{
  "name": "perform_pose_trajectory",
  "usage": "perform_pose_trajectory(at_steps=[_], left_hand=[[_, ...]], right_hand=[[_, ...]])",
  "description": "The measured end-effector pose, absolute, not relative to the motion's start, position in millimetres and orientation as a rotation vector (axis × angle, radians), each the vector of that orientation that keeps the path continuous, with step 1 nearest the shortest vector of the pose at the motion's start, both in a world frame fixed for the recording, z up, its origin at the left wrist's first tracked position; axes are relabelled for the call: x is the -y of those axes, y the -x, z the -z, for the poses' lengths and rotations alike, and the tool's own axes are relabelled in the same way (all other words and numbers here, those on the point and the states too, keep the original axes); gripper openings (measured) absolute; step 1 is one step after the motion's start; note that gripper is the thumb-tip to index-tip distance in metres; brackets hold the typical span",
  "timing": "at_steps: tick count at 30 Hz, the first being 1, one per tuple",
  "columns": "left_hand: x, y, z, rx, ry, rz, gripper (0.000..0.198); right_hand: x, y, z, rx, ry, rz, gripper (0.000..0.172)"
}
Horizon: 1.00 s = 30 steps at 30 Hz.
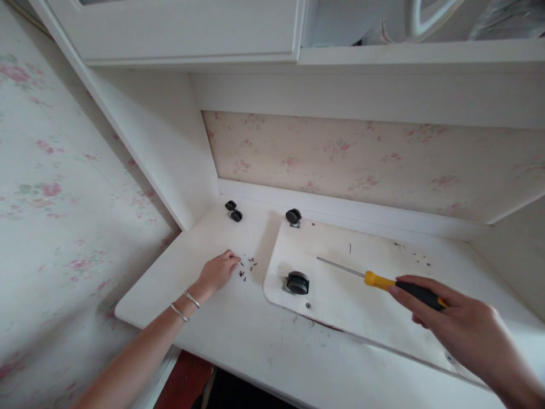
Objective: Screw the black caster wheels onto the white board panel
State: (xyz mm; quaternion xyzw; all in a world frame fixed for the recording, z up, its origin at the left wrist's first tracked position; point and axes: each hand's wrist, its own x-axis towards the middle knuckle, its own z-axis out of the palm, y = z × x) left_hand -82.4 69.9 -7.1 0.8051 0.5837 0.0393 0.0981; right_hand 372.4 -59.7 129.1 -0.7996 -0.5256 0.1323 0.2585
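In my right hand (447, 318) is a screwdriver (381, 280) with a yellow and black handle. Its shaft points left, over a white board (332, 284) lying on the white desk. My left hand (218, 272) rests low at the desk beside several small dark screws (242, 275), its fingers pinched together; whatever is between the fingertips is hidden. Two black casters stand on the board's left end: one caster (298, 282) near the front corner, another caster (293, 216) at the back corner. A loose black caster (233, 211) lies on the desk farther back.
The desk top (230, 324) has a side panel (157, 142) at the left and an overhead cabinet (191, 34) above. Screw holes (419, 258) mark the board's right part. Floral wallpaper (340, 153) covers the back. Something red (183, 380) shows below the desk's front edge.
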Motion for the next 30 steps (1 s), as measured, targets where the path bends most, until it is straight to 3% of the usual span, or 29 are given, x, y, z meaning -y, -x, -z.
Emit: perform_pose_trajectory(at_steps=[3, 15, 30], left_hand=[[-74.1, 79.1, 5.7, -1.658, -2.414, -0.091, 0.031], [-84.9, 76.4, 9.7, -1.633, -2.456, -0.068, 0.027], [-79.0, 70.2, 2.2, -1.752, -2.409, -0.016, 0.031]], right_hand=[[72.5, -367.3, -125.9, 1.226, 2.178, -0.592, 0.062], [101.8, -356.6, -90.5, 1.032, 2.063, -0.703, 0.065], [106.1, -335.0, -88.3, 1.006, 1.933, -0.813, 0.063]])
